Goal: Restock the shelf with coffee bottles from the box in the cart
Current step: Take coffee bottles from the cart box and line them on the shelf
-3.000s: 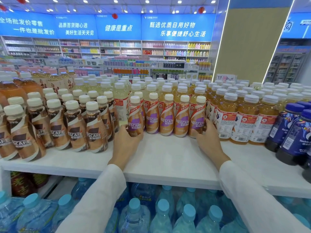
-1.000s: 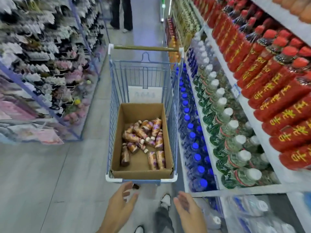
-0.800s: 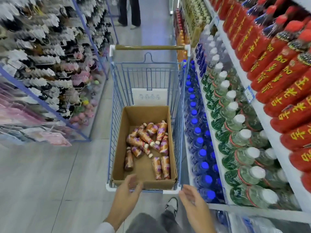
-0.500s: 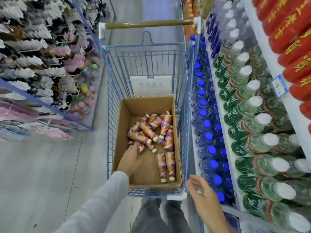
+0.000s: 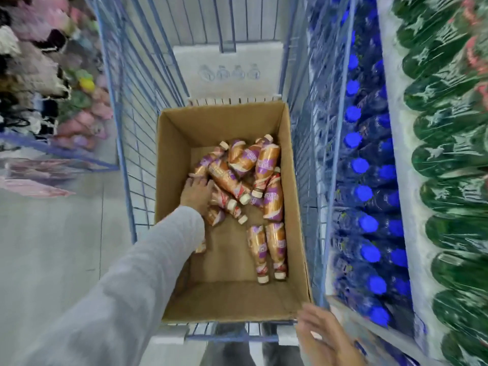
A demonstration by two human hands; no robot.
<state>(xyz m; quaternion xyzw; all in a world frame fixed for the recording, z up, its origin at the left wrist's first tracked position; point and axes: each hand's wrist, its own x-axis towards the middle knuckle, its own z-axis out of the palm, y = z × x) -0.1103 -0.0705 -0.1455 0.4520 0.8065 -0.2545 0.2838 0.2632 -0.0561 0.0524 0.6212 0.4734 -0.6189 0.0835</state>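
Note:
An open cardboard box [image 5: 171, 159] sits in a blue wire cart [image 5: 126, 101]. Several brown-and-purple coffee bottles [image 5: 266, 165] with white caps lie loose on the box floor, two of them [image 5: 274, 247] side by side nearer me. My left hand [image 5: 196, 192] reaches down into the box and rests on the bottles at the left of the pile; whether its fingers have closed around one I cannot tell. My right hand [image 5: 324, 336] hovers with fingers spread at the near right corner of the cart, holding nothing.
Right of the cart runs a shelf of blue-capped bottles [image 5: 361, 191] and, beyond it, green bottles [image 5: 449, 180]. Racks of soft goods [image 5: 39, 75] line the left of the grey aisle floor [image 5: 52, 247]. My feet show below the cart's near edge.
I turned from the coffee shelf to the cart and leaned in over it. My left hand went from the cart's near edge down into the box onto the bottles. My right hand stayed by the near right corner.

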